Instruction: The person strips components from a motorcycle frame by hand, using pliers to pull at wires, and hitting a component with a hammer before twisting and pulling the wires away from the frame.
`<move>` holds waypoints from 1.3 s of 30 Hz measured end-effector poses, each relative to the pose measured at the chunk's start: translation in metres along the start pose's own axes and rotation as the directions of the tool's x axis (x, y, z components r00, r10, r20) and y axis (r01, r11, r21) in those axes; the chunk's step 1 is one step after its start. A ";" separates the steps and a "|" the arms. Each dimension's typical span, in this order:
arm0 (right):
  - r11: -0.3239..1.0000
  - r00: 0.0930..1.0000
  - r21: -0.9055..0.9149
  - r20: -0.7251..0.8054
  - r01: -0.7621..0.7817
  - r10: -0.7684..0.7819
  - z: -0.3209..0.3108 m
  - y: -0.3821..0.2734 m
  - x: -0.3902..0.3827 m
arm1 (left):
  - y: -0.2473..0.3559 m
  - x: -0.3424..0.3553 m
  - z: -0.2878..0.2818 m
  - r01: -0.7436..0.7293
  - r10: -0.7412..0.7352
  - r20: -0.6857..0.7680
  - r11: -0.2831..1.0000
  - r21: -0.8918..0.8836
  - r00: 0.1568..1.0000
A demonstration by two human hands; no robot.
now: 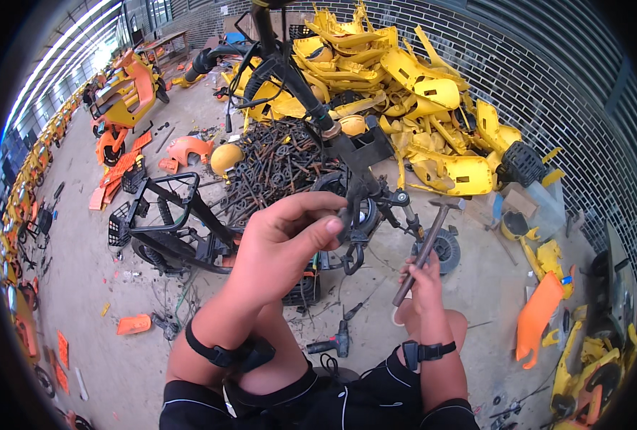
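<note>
My right hand [426,283] is closed round the handle of a hammer [424,251], whose metal head points up and away from me. My left hand [279,240] is raised before the black scooter frame [358,158], thumb and fingers pinched together. Something dark shows at those fingertips, beside the frame, but its kind is hidden. The frame stands stripped in front of my knees, with a steering column rising at the top and a black metal rack [164,229] at the left. Below my left hand, a cordless drill [333,341] lies on the floor.
A heap of dark metal parts [279,168] lies behind the frame, with a tall pile of yellow plastic panels [404,86] against the brick wall. An orange panel [539,315] and more scrap lie at right. An orange-yellow scooter [128,93] stands far left, near a long row of others.
</note>
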State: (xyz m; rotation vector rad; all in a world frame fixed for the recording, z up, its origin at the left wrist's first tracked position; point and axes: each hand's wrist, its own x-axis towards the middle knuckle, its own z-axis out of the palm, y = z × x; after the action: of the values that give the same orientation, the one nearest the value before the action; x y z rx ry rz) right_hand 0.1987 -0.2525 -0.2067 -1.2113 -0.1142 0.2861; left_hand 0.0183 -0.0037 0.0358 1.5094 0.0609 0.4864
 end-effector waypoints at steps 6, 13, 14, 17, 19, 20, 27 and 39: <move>0.978 0.980 0.061 0.010 -0.201 0.201 0.012 -0.009 0.055 | -0.007 0.048 0.025 0.173 -0.188 0.178 0.980 0.097 0.966; 0.978 0.979 0.042 -0.023 -0.204 0.205 0.029 0.005 0.061 | -0.116 0.107 0.032 0.337 -0.456 0.213 0.839 0.428 0.864; 0.989 0.990 0.045 -0.027 -0.138 0.139 0.030 0.006 0.064 | -0.128 0.114 0.032 0.343 -0.458 0.212 0.841 0.420 0.864; 1.000 1.000 0.028 -0.005 -0.007 0.008 0.025 0.008 0.069 | -0.134 0.146 0.039 0.327 -0.499 0.243 0.795 0.511 0.832; 1.000 0.998 0.007 0.061 -0.007 0.007 0.020 0.001 0.069 | -0.122 0.162 0.050 0.258 -0.420 0.261 0.836 0.484 0.869; 0.999 1.000 -0.045 0.019 0.000 0.001 0.018 -0.004 0.070 | -0.106 0.169 0.058 0.173 -0.376 0.288 0.821 0.545 0.881; 0.976 0.999 -0.215 0.035 0.019 -0.012 0.002 -0.002 0.094 | 0.023 0.164 0.101 -0.317 -0.082 0.460 0.620 0.718 0.884; 0.912 0.984 -0.372 0.091 0.175 -0.152 0.010 -0.014 0.095 | -0.097 0.173 0.060 -0.397 -0.239 0.675 0.654 0.643 0.698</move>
State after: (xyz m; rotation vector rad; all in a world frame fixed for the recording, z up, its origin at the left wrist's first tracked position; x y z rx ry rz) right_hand 0.2900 -0.2216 -0.1967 -1.5678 -0.3353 0.1557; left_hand 0.2202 0.0011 -0.0083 2.4810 -0.5053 -0.1569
